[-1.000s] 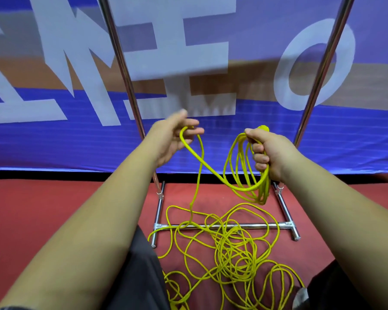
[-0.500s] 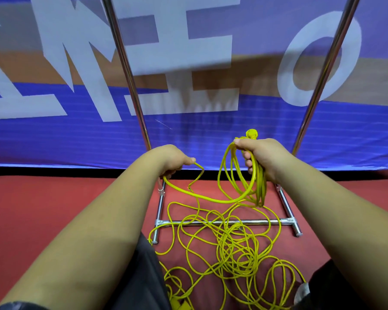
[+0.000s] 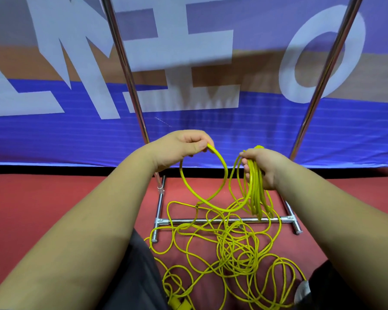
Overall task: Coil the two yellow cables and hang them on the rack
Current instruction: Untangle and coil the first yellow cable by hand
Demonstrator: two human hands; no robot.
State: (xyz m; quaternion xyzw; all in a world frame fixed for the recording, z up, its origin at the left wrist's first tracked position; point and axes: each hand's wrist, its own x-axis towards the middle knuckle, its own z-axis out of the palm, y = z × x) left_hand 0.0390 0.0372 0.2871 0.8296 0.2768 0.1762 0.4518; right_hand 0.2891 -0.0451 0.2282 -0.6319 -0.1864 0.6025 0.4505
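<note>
In the middle of the frame the left hand (image 3: 179, 148) pinches one strand of thin yellow cable (image 3: 226, 173) between the thumb and the curled fingers. From this pinch the strand makes a round loop that hangs down and goes across to the right hand (image 3: 267, 168). The fingers of the right hand are closed around a bundle of coiled yellow loops (image 3: 255, 193), which hangs down from the fist. The rest of the cable lies in a loose tangled pile (image 3: 235, 249) on the red floor (image 3: 54, 198), in the lower centre of the frame, partly over the base bar of the chrome metal rack (image 3: 130, 79). I cannot tell the two cables apart in this pile. The two shiny poles of the rack rise to the top of the frame. Behind them stands a blue banner with large white letters (image 3: 211, 135).
</note>
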